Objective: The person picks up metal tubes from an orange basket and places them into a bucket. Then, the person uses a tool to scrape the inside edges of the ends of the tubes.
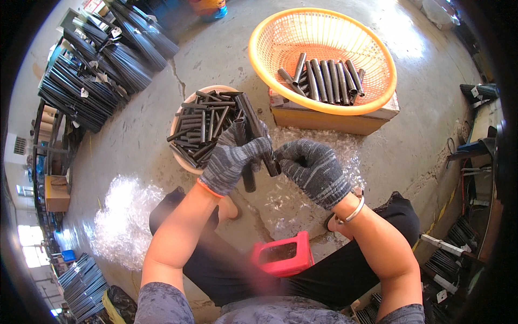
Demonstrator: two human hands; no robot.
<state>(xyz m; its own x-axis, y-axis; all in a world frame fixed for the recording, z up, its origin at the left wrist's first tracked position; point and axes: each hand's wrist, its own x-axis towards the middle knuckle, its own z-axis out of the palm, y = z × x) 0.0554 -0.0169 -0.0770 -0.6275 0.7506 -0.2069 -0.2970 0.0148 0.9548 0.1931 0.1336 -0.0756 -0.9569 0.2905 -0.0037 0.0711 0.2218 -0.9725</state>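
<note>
My left hand [233, 160], in a grey knit glove, grips a few black tubes [249, 129] that stick up and down out of the fist. My right hand [313, 168], gloved the same way, touches the lower end of one tube near the left hand, its fingers curled at it. Just behind the hands stands a round beige basin [181, 116] filled with several short black tubes. Farther back, an orange mesh basket [372, 59] rests on a cardboard box [324, 120] and holds a row of several thicker black tubes [324, 80].
Clear plastic scraps [125, 216] lie heaped on the concrete floor at left and under the hands. A red plastic stool [283, 255] sits between my knees. Bundles of long black rods [97, 65] are stacked at the upper left; more bundles lie at lower left and right.
</note>
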